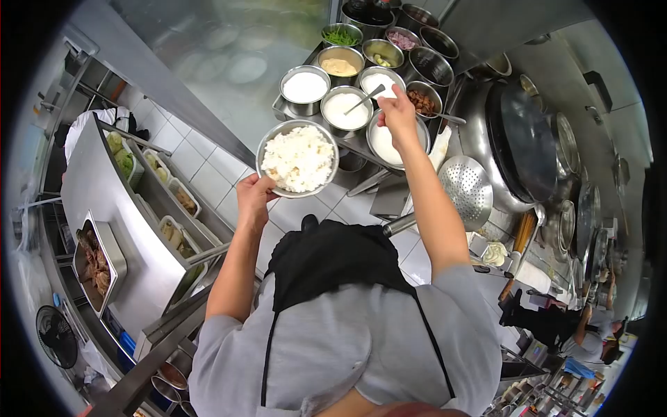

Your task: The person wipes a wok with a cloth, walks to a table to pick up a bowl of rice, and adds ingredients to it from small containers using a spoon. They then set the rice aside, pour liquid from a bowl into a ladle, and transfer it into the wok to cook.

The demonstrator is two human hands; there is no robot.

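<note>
My left hand (pixel 255 198) grips the rim of a round metal bowl (pixel 261 172), thumb on top. White cooked rice (pixel 299 158) fills the bowl. Over several metal seasoning pots, my right hand (pixel 399 124) hangs with its fingers partly stretched and apart, nothing visible between them. Close to its fingertips is the handle of a spoon (pixel 361 101), which stands in a pot of white seasoning (pixel 343 110). Under the right hand sits another pot of white contents (pixel 385 146), partly hidden by it. Beside it is a pot of brown chunks (pixel 421 99) with a spoon.
Further pots hold chopped greens (pixel 341 35), a tan paste (pixel 338 66) and chopped onion (pixel 402 39). A perforated ladle (pixel 464 189) and a large wok (pixel 521 142) lie at right. On the left stands a steel counter (pixel 118 215) with food trays. A co-worker (pixel 583 332) is at lower right.
</note>
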